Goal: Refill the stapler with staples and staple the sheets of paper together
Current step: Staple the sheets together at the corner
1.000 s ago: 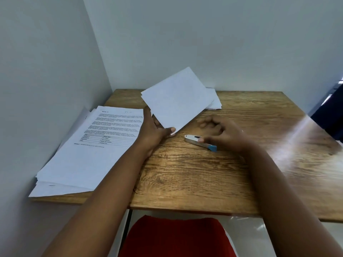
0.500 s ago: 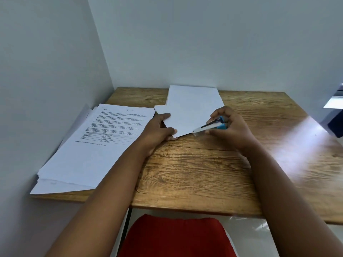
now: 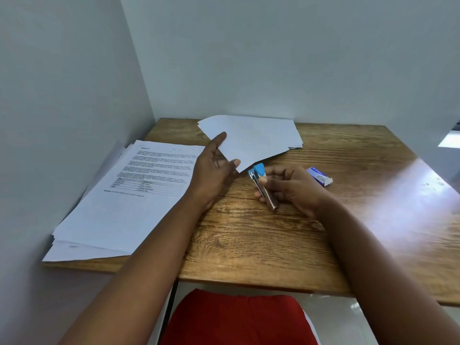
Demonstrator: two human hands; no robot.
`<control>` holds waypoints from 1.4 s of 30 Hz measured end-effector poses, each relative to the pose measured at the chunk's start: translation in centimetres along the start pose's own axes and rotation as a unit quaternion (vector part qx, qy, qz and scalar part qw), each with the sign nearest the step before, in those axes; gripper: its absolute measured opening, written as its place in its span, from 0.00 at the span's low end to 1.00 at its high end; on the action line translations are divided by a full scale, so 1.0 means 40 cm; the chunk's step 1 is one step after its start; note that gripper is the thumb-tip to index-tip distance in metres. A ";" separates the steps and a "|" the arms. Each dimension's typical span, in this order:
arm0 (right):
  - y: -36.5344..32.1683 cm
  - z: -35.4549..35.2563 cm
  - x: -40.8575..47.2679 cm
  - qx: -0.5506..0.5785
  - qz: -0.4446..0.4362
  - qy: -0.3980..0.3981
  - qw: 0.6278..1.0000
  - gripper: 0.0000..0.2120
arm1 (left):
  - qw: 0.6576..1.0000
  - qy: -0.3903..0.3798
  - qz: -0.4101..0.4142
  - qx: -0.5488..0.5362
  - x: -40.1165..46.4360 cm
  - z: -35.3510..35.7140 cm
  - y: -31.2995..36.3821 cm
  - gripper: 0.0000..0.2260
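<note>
Blue-capped stapler (image 3: 263,187) is sitting in the right hand (image 3: 296,189), fingers curling round it, just above the tabletop (image 3: 273,240). Left hand (image 3: 214,168) is pinching a corner of the blank sheets (image 3: 251,139), thumb on top. Risk: stapler mouth is pointing away from the corner, so the sheets could fan apart before stapling. Count: one stapler, one staple box (image 3: 319,176), two paper stacks, incl. printed stack (image 3: 129,192).

Worktop (image 3: 286,240) is grainy wood with a slight sheen, sheets of paper (image 3: 251,138) look plain matt, stapler (image 3: 265,189) is shiny metal with a blue plastic end, staple box (image 3: 319,176) looks like glossy card.
</note>
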State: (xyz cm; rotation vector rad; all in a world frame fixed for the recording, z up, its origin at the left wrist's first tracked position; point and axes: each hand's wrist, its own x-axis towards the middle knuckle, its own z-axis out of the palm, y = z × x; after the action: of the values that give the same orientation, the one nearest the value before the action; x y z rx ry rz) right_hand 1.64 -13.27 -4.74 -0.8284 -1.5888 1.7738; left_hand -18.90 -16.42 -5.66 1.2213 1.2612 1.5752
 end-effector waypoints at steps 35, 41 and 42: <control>-0.017 0.014 -0.002 -0.001 -0.005 0.061 0.998 0.22 | 0.986 -0.003 0.098 0.138 -0.014 0.024 0.001 0.32; -0.018 0.024 0.000 0.004 -0.013 0.078 0.997 0.20 | 0.991 -0.008 0.097 0.089 -0.015 0.026 0.004 0.32; -0.017 0.025 0.001 -0.001 -0.014 0.079 0.997 0.19 | 0.991 -0.010 0.097 0.086 -0.015 0.025 0.003 0.32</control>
State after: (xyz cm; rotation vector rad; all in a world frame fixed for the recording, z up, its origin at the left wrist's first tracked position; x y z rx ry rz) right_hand 0.87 -13.79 -3.97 -0.9192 -1.4911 1.6451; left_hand -17.77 -16.77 -5.60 1.5040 1.3207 1.6116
